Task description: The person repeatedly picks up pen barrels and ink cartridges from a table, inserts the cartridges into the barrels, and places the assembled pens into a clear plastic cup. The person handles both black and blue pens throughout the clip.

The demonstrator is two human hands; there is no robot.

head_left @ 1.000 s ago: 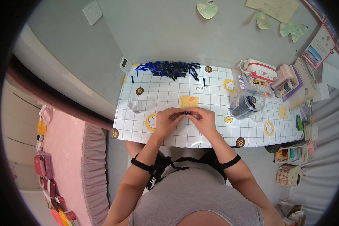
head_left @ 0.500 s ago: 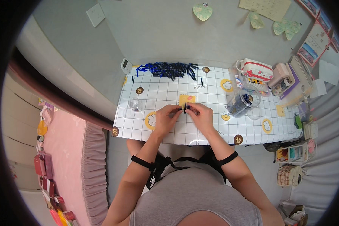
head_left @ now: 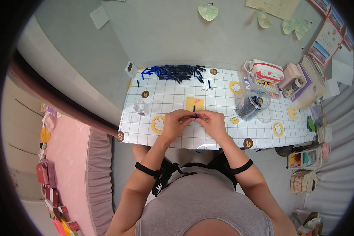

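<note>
head view: left hand (head_left: 176, 121) and right hand (head_left: 211, 121) both pinched one small dark pen part (head_left: 194, 115) near the table's (head_left: 224, 135) front edge, seemingly joining it; next they'd need a gentle push together.

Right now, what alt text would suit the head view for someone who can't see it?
Seen from above, a person's left hand and right hand meet over a grid-patterned table, pinching a small dark stick between them. A pile of blue and black sticks lies at the far edge; a clear tub sits to the right.

Single head-worn fisheye view, looking steeply down, table (head_left: 224, 137) at arm's reach, forearms entering from below
</note>
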